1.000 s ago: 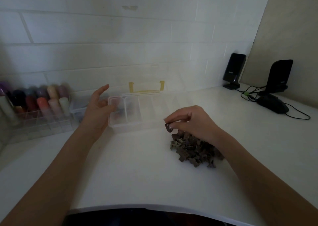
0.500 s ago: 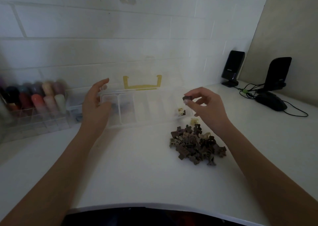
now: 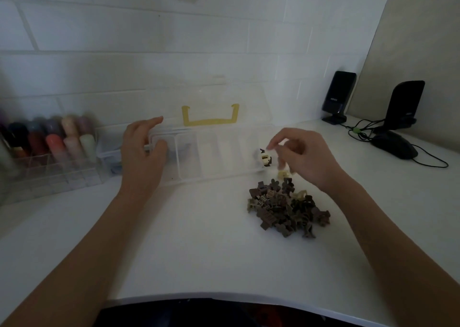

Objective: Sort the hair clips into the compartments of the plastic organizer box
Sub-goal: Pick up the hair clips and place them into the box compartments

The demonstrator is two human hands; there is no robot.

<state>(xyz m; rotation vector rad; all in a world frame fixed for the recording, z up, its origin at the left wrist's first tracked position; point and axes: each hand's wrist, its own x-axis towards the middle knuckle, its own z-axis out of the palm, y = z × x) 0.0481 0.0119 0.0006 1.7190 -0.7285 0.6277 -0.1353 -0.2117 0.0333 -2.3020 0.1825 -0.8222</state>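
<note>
Left hand (image 3: 142, 152) steadies the organizer box (image 3: 211, 175) (lid up); right hand (image 3: 302, 157) hovers beside the clip pile (image 3: 286, 207)

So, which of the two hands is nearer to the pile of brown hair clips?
Right. The right hand hovers just above the pile of brown hair clips, at its far edge; the left hand rests on the organizer box, at its left end.

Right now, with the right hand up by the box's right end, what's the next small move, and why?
Probably bring the right hand back to the pile of clips for another: its fingers look empty, clips already sit in the organizer box's rightmost compartment, and the left hand steadies it.
</note>
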